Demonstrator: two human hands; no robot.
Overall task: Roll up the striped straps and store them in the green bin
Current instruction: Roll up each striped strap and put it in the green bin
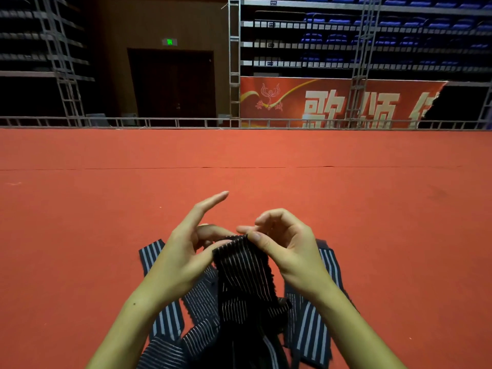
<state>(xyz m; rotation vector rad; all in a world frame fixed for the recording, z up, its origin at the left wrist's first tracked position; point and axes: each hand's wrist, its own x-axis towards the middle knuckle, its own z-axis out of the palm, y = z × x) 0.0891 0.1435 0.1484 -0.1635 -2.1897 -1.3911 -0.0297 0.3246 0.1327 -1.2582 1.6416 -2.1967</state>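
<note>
Striped strap [243,265]: my right hand [287,243] pinched its top edge, left hand [186,251] gripping alongside, to start the roll.

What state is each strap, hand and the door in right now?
Held striped strap: lifted, top edge pinched by both hands, not yet rolled.
Loose striped straps: unrolled, piled on the red carpet.
Left hand: thumb and a finger on the strap, index finger extended.
Right hand: fingers pinching the strap's edge.
Door: closed.
</note>
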